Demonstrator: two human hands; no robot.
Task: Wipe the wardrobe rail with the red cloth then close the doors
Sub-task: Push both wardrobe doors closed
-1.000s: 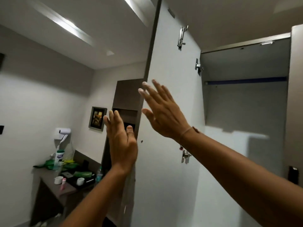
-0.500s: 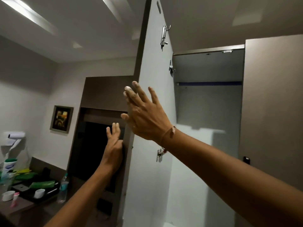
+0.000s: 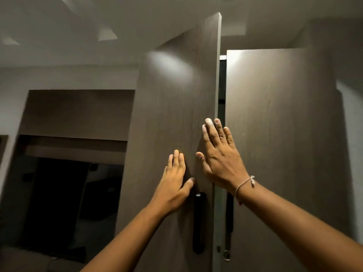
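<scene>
Your left hand lies flat, fingers extended, on the left door, grasping nothing. Your right hand is spread open at that door's free edge, empty. Two doors: the right door sits shut, a narrow gap between them. Two dark handles. Rail and red cloth are hidden.

The room is dim and brownish, with soft motion blur throughout. A pale glare patch sits high on the left door, and a smaller one on the right door. Straight edges bow near the frame borders.
</scene>
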